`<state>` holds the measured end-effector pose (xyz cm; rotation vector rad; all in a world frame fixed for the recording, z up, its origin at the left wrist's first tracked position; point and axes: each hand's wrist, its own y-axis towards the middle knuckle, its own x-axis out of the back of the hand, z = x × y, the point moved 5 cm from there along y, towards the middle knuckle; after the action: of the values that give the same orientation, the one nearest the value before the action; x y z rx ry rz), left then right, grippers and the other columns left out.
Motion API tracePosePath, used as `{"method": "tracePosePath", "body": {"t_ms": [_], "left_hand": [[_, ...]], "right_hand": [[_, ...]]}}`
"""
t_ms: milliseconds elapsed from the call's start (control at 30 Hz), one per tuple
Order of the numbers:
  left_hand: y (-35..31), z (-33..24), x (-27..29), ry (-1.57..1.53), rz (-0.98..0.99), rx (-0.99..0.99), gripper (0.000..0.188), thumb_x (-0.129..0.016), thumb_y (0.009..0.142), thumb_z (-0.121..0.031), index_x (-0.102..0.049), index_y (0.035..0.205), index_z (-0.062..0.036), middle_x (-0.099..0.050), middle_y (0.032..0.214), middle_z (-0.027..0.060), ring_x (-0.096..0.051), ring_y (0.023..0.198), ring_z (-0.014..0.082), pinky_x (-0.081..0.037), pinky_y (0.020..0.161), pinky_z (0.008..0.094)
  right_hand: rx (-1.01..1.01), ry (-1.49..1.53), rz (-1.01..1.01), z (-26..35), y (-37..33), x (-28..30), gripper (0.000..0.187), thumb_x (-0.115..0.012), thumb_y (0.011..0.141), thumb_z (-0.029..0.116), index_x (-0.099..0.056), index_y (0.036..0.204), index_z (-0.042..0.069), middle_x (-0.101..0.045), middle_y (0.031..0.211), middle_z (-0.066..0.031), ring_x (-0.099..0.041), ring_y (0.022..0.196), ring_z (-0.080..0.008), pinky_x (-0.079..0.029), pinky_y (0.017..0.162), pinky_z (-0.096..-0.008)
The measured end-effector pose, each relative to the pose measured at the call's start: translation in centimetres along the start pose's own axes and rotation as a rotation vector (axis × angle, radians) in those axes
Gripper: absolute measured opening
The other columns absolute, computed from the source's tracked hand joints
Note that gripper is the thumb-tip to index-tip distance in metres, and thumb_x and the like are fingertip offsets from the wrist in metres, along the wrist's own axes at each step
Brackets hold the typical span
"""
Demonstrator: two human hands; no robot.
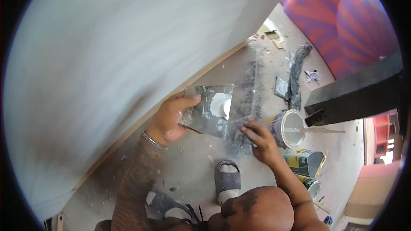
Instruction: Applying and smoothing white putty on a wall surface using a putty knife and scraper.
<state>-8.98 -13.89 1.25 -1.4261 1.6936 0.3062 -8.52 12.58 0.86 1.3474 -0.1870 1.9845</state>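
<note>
- Metal plate [205, 115]: flat, grey, smeared; held level above the floor, just off the foot of the wall; bears a white lump of filler [220, 105] near its far right corner.
- Left hand [171, 117]: clamped on the plate's left edge, thumb on top, fingers under; a silver bracelet [154, 141] on the wrist; forearm tattooed.
- Right hand [259, 137]: closed on a long blade [252, 98], blurred, which stands along the plate's right edge and runs away from the person; whether the blade touches the plate cannot be told.
- Hands: well apart, one at each side of the plate.
- Wall [111, 60]: white, smooth, fills the left and upper part of the view; a pale strip runs along its base.
- Floor [192, 162]: bare concrete, dusty, flecked with white.
- Foot in a grey slipper [227, 179]: on the floor just below the plate.
- Open bucket [289, 126]: white inside, just right of the right hand, a flat stick lying across its rim.
- Two tins [306, 162]: yellow and dark, near the bucket, on the person's side.
- Dark cloth [297, 70]: long, crumpled, on the floor beyond the bucket.
- Black beam [355, 90]: at the right edge, above the bucket.
</note>
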Motion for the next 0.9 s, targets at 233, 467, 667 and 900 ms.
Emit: {"method": "tracePosePath", "body": {"t_ms": [233, 467, 667, 900], "left_hand": [[-0.8, 1.3, 5.0, 0.099, -0.202, 0.077, 0.028, -0.059, 0.090, -0.013, -0.061, 0.112, 0.0030, -0.067, 0.103, 0.0109, -0.067, 0.094, 0.0226, -0.054, 0.085, 0.0409], [-2.3, 1.4, 7.1, 0.115, -0.385, 0.017, 0.031, -0.060, 0.090, -0.019, -0.060, 0.114, 0.0002, -0.066, 0.095, 0.0080, -0.068, 0.077, 0.0220, -0.055, 0.060, 0.0379], [-2.0, 3.5, 8.9, 0.055, -0.533, -0.030, 0.030, -0.057, 0.090, -0.019, -0.060, 0.114, -0.0032, -0.068, 0.095, 0.0072, -0.068, 0.076, 0.0215, -0.051, 0.055, 0.0353], [-1.7, 5.0, 9.1, -0.011, -0.737, -0.104, 0.028, -0.059, 0.090, -0.020, -0.060, 0.114, -0.0049, -0.069, 0.092, 0.0063, -0.068, 0.074, 0.0215, -0.052, 0.055, 0.0355]], "right_hand": [[0.320, -0.057, -0.036, 4.1, 7.5, 4.2, 0.050, -0.069, 0.066, 0.006, -0.067, 0.115, 0.014, -0.064, 0.121, -0.0024, -0.056, 0.115, -0.0298, -0.042, 0.097, -0.0461], [0.224, 0.171, 0.213, -3.1, 6.1, -3.8, 0.048, -0.059, 0.065, -0.003, -0.069, 0.109, 0.014, -0.065, 0.119, -0.0043, -0.056, 0.114, -0.0271, -0.041, 0.100, -0.0430], [-0.600, 0.556, -0.389, -16.9, 8.4, -11.7, 0.029, -0.051, 0.087, 0.007, -0.063, 0.114, 0.003, -0.065, 0.086, -0.0169, -0.060, 0.080, -0.0209, -0.047, 0.073, -0.0349], [-0.357, 0.603, -0.894, -20.4, 16.6, -16.2, 0.040, -0.049, 0.086, -0.002, -0.056, 0.125, 0.000, -0.063, 0.108, -0.0179, -0.059, 0.106, -0.0225, -0.044, 0.095, -0.0310]]}}
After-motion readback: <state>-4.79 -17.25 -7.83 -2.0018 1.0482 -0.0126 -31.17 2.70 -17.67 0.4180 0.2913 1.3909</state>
